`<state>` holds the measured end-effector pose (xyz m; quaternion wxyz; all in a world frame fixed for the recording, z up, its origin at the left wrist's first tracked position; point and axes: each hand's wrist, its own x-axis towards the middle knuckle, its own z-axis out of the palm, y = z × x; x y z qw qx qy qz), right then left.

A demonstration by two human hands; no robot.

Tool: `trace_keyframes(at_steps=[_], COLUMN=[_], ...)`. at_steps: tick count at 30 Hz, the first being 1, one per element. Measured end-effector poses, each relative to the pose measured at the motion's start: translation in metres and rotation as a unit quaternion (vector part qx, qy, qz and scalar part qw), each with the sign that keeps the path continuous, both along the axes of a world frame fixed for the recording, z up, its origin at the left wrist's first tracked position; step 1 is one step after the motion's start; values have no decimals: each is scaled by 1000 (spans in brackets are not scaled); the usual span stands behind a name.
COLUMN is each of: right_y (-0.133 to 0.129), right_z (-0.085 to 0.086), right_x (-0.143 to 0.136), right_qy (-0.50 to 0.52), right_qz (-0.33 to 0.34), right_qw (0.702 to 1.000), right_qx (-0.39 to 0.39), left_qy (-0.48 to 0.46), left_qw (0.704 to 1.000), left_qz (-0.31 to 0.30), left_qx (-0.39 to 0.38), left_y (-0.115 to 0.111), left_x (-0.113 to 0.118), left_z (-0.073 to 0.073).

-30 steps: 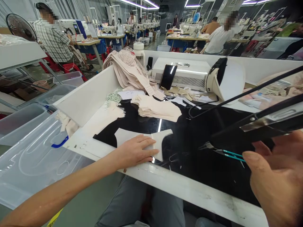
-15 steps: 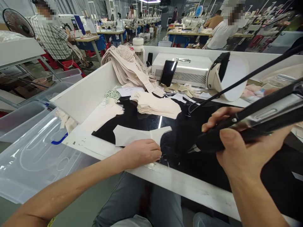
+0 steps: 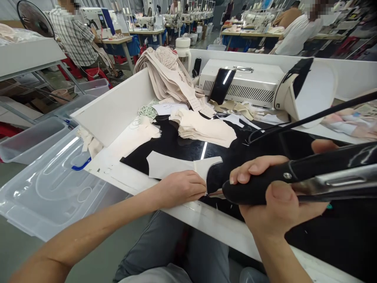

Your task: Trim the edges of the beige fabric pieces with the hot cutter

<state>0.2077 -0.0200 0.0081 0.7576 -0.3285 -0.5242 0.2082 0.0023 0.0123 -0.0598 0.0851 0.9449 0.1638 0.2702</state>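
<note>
A pale cut fabric piece (image 3: 171, 165) lies near the front edge of the black work surface (image 3: 188, 146). My left hand (image 3: 184, 189) pinches its lower right corner, fingers closed together. My right hand (image 3: 273, 196) is wrapped round a black handheld tool (image 3: 253, 189) with a metal lever and a cable. The tool's narrow tip reaches the corner beside my left fingertips; whether it touches the fabric is too small to tell. Behind the piece sits a stack of cream fabric pieces (image 3: 206, 127).
A white box (image 3: 244, 80) with vents stands at the back, a phone (image 3: 222, 85) leaning on it. Fabric strips (image 3: 167, 74) hang over the left partition (image 3: 118, 108). A clear plastic bin (image 3: 61, 184) is at the left. People sit at sewing machines beyond.
My right hand has brought the tool left, its tip now beside my left fingers. My left hand keeps its pinch on the fabric. The whole view has shifted slightly.
</note>
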Motion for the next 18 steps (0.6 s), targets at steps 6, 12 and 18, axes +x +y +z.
trace_keyframes(at_steps=[6,12,18], right_y=[4,1,-1], right_z=[-6,-3,-1], right_x=[-2,-2,-3], right_qy=[-11,-36,-10], right_qz=[-6,-25,-9], right_qw=[1000,999,1000], right_qx=[9,-1,-9], left_qy=[-13,11,13], left_qw=[1000,1000,999], left_qz=[-2,11,9], left_qx=[15,11,51], left_y=[0,-2,-3], left_x=[1,0,-8], left_z=[-1,-6,-5])
